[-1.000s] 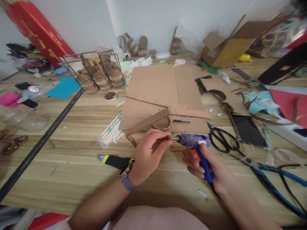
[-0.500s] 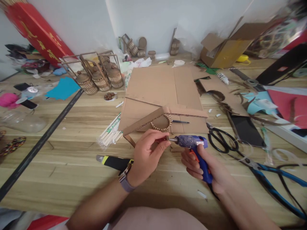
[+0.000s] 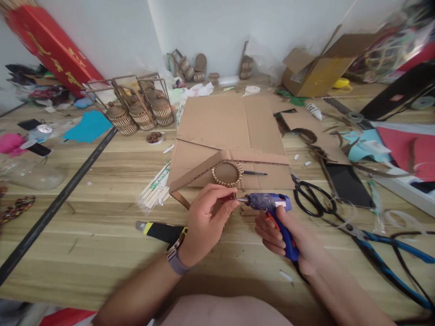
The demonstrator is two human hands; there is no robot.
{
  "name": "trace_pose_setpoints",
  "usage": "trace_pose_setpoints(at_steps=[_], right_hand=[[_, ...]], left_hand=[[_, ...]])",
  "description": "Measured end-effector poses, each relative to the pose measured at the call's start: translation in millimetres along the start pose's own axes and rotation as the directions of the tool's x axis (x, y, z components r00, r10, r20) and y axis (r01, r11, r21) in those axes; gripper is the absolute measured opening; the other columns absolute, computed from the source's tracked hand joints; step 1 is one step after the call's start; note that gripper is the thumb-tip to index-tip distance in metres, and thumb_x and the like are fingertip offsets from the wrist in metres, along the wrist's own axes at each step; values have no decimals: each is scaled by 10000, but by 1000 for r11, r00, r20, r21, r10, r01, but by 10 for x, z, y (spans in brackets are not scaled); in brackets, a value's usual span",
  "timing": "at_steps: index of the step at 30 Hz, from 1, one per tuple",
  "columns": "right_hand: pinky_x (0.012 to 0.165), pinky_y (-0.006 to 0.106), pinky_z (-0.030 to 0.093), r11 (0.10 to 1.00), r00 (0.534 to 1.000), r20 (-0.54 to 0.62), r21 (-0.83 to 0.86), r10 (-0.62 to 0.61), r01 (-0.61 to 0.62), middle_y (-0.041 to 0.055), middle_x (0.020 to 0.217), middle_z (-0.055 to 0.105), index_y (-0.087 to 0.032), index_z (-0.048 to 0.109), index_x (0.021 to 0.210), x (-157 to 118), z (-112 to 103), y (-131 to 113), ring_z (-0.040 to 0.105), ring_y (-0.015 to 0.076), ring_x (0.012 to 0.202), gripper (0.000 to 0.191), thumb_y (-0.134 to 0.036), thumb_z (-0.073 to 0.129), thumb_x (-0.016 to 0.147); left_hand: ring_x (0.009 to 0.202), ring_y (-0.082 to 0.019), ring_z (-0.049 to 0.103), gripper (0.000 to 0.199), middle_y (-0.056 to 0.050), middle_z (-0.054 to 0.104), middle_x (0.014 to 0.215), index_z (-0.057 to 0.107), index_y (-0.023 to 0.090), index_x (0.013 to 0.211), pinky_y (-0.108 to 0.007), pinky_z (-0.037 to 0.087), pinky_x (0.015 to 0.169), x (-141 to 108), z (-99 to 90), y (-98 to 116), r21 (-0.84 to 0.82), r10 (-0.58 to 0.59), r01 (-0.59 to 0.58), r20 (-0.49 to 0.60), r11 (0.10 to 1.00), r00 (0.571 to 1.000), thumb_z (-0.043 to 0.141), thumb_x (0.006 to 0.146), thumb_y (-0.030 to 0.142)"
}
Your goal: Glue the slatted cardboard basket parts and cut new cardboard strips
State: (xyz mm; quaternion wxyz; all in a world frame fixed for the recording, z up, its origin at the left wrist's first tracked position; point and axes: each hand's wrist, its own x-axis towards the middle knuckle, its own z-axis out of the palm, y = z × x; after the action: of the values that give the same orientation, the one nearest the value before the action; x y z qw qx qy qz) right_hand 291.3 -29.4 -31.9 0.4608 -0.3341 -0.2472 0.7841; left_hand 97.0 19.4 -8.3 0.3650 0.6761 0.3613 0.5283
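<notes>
My right hand (image 3: 277,231) is wrapped round the grip of a blue glue gun (image 3: 267,201), which has an orange trigger. Its metal nozzle points left, right up against the fingertips of my left hand (image 3: 212,213). Thumb and forefinger of that hand are pinched on a small dark piece, mostly hidden and too small to name. Just beyond the fingers, a round ring of small light sticks (image 3: 227,174) with a brown inside rests on cardboard (image 3: 234,120). A dark pen-like tool (image 3: 254,172) lies beside the ring. Below my left wrist is a black and yellow utility knife (image 3: 163,231).
Black-handled scissors (image 3: 311,199) and blue-handled pliers (image 3: 370,240) lie to the right. On the left are a bundle of white sticks (image 3: 154,185), a small dish of brown beads (image 3: 154,137) and several striped lidded baskets (image 3: 137,113). An open carton (image 3: 326,68) stands behind.
The view has shifted slightly. The stick ring shows more fully beyond my left fingers. Both hands keep their holds, and the nozzle stays at the left fingertips.
</notes>
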Motion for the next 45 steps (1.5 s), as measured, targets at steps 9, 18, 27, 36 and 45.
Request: trace_pose_setpoints(at_steps=[9,18,27,36,45], right_hand=[[349,194,183,1000,1000,-13,-21,-2,2,-85,505,300,-193,512,623,8,-1,8,169,52,430,527,-644,715,804],[357,185,204,999,999,-36,-37,7,-8,-84,502,300,-192,517,613,13,9,29,180,50,437,537,-654,723,791],[445,253,351,948,942,-256,-286,-216,139,26,664,613,-193,709,775,-113,33,-2,383,79,479,451,-638,775,742],[487,278,428,919,911,-289,-344,-296,190,48,696,663,-192,693,735,-40,409,-118,494,127,538,442,-607,831,671],[457,258,382,915,887,-330,-350,-323,203,28,643,628,-213,693,745,34,501,-70,469,125,538,434,-614,833,658]], left_hand=[[873,-158,681,142,-62,720,997,743,204,1040,-259,572,796,8,-10,4,16,6,-6,-12,1000,1000,652,965,284],[879,-138,688,125,-54,716,988,746,197,1032,-221,574,789,1,-15,20,-36,-2,0,-35,999,999,658,958,247],[867,-129,712,116,-40,743,951,774,195,973,-200,585,771,66,-131,25,-219,-95,75,-81,973,992,725,905,276],[855,-125,685,171,-37,750,969,804,224,997,-187,559,750,66,-236,-41,-343,-193,162,-56,925,980,766,874,337],[751,-116,656,198,-38,739,924,804,209,973,-203,542,707,81,-282,23,-352,-191,163,-46,922,980,768,868,374]])
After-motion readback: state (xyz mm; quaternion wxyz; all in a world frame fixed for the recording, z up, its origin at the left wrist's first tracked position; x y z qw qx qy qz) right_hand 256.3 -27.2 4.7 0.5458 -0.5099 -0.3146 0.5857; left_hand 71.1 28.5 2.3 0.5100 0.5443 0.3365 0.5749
